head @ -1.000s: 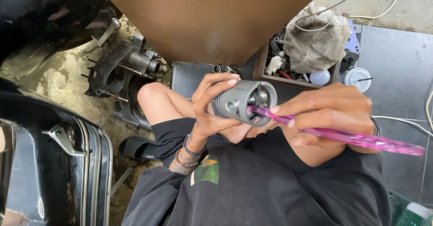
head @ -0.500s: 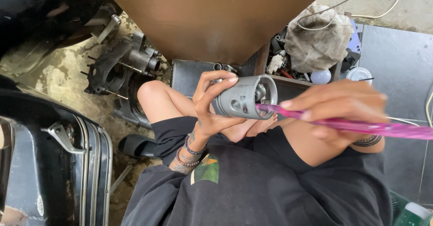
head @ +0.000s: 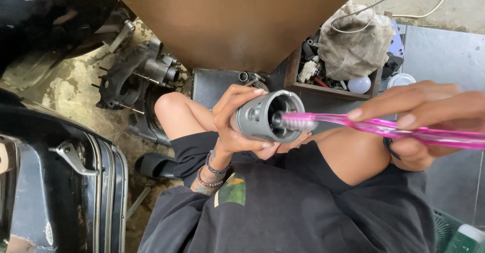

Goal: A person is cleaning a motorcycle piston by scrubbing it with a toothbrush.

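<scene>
One grey metal piston (head: 263, 115), hollow, open skirt facing the camera, a round pin hole in its side wall; surface dull and clean-looking. One pink translucent toothbrush (head: 384, 129); its bristled head sits at the piston's open mouth. The left hand (head: 237, 124) has its fingers curled and clamped around the piston body, thumb beneath, fingertips over the top rim. The right hand (head: 429, 116) has its fingers closed together along the toothbrush handle, pinching it. Beyond the fingertips: one wooden box of parts (head: 331, 79), one crumpled grey rag (head: 356, 43), one engine casing (head: 134, 76).
</scene>
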